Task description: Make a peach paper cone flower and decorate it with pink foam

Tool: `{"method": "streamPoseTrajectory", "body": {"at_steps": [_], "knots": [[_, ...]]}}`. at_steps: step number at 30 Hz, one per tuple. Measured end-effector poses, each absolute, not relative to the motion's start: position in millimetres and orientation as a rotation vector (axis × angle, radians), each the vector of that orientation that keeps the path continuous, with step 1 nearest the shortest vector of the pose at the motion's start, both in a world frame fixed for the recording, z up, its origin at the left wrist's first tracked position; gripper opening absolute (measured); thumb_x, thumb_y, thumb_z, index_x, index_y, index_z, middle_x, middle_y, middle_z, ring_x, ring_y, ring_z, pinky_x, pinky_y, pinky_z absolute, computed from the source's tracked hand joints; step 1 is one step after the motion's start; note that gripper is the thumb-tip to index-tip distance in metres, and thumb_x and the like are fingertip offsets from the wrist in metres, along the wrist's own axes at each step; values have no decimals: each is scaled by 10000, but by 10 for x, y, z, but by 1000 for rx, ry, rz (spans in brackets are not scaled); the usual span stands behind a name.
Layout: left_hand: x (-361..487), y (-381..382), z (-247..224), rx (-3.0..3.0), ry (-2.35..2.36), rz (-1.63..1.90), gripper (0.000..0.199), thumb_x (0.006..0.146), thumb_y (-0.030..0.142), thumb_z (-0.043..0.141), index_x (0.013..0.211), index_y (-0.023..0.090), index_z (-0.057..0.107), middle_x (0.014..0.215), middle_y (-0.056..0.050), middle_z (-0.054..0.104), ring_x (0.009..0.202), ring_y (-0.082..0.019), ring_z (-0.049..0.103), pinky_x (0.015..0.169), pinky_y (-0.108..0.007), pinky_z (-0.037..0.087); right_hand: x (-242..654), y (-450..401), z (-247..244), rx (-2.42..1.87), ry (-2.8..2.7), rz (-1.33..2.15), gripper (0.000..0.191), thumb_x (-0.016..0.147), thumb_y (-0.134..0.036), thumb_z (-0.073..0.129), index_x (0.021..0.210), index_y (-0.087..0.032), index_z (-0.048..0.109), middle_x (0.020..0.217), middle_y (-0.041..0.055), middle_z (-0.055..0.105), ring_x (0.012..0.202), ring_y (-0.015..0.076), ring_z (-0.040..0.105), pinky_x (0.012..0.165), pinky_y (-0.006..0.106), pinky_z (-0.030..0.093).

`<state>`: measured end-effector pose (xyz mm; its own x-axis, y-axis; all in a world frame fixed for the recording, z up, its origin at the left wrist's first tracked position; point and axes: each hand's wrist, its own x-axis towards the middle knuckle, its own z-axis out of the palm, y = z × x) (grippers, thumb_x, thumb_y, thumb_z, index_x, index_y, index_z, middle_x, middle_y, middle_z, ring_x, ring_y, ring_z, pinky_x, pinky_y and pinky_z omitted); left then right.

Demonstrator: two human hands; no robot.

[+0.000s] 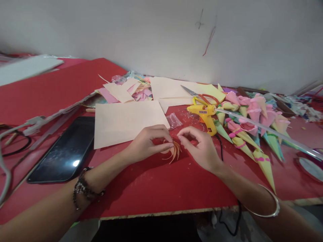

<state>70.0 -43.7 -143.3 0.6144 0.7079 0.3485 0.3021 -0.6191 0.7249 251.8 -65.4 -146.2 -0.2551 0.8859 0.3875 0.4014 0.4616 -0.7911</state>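
Between the thumb and fingers of my left hand (151,141) is a small piece of fringed orange paper (173,153), its thin curled strips hanging down over the red table (151,188). My right hand (199,148) is just to the right of it, thumb and index fingertip pinched together. Whether anything tiny sits in that pinch cannot be made out. Beyond both hands lie a cream paper sheet (126,119) and a small clear plastic bag (174,121). A yellow glue gun (205,114) with a long clear glue stick (264,129) rests beyond my right hand.
At left lies a black phone (63,151) near white cables (15,131). Orange-handled scissors (202,95) rest on paper at the back, beside paper scraps (128,90). Several paper cones (264,168) pile up at right near a tape roll (311,168). A wall (151,37) stands behind.
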Motion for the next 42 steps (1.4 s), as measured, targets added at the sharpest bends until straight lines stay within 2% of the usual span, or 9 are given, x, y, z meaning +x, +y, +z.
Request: {"method": "streamPoseTrajectory", "body": {"at_steps": [6,9,13,18,25,29,33,38,42], "knots": [[712,-458,-1406,2195,809,817,127,771,206,565,663,152,604,650,-14,556,618,-106,508,602,-223,420,2515,-650,-1471,-1087,-1875,721,81,800,-207,477,759,-179,541,669,-8,559,575,97,513,514,202,404],[715,-456,-1415,2206,795,841,123,767,198,569,662,151,610,648,-17,560,617,-106,510,597,-219,423,2526,-643,-1478,-1084,-1893,683,110,810,-156,436,818,-183,542,725,3,554,611,103,518,558,216,417],[704,-437,-1438,2237,780,890,91,758,189,577,686,153,619,682,-26,579,654,-113,532,614,-221,440,2541,-630,-1477,-1058,-1938,604,235,790,-45,357,869,-186,529,813,17,530,730,117,527,642,235,423],[673,-418,-1451,2278,701,912,59,751,191,594,769,152,634,762,-49,614,695,-114,571,657,-216,462,2536,-622,-1469,-1046,-2035,635,179,766,-73,420,871,-182,515,844,31,526,792,138,524,706,268,433],[652,-419,-1445,2371,747,714,227,746,252,580,966,202,554,947,-44,573,840,-138,547,749,-250,446,2546,-617,-1517,-1124,-2244,737,282,710,-20,412,927,-178,500,878,38,532,806,144,523,714,272,421],[663,-418,-1437,2376,940,559,132,736,206,544,854,187,486,830,1,533,728,-110,518,654,-219,426,2546,-627,-1517,-1144,-2248,786,272,751,-64,414,982,-184,493,940,47,552,843,146,531,737,274,415],[663,-406,-1452,2394,1022,484,113,716,194,551,777,187,457,750,30,538,671,-104,509,610,-206,394,2544,-630,-1510,-1196,-2247,826,202,767,-127,446,955,-183,494,884,36,569,778,142,535,684,266,414],[651,-391,-1500,2419,1029,546,202,744,223,556,928,206,477,840,19,587,776,-121,540,687,-220,398,2548,-622,-1510,-1174,-2294,775,116,770,-128,437,853,-179,500,791,16,530,699,124,503,615,238,388],[653,-388,-1517,2439,1004,570,198,747,200,555,933,207,489,825,22,598,768,-115,546,693,-212,402,2544,-626,-1501,-1123,-2323,749,96,768,-118,436,818,-174,496,754,7,499,668,113,481,589,223,370]]}}
